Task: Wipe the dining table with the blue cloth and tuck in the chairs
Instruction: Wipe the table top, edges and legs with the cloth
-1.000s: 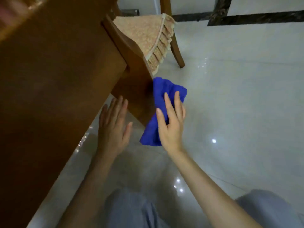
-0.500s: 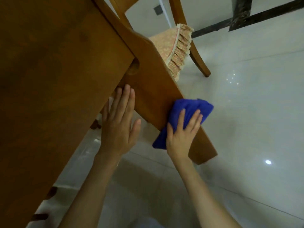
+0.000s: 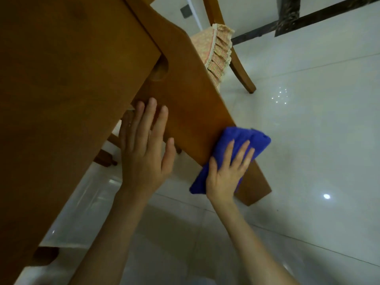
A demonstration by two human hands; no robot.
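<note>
The brown wooden dining table (image 3: 61,99) fills the left of the view, seen from close and low. Its broad slanted leg (image 3: 191,103) runs down to the floor at the right. My right hand (image 3: 226,171) presses the folded blue cloth (image 3: 244,138) flat against the leg's lower right edge, fingers spread over it. My left hand (image 3: 144,147) lies open and flat on the leg's left side, fingers pointing up. A wooden chair (image 3: 236,64) with a frilled beige seat cushion (image 3: 218,50) stands behind the leg, partly hidden by it.
Glossy pale floor tiles (image 3: 308,140) spread to the right and below, with dark inlay strips (image 3: 287,19) at the top right. Dark wooden feet (image 3: 104,159) of other furniture show under the table at the left.
The view has moved in closer to the table leg. My right hand with the cloth has slid down the leg's right edge; my left hand has gone from the air onto the leg.
</note>
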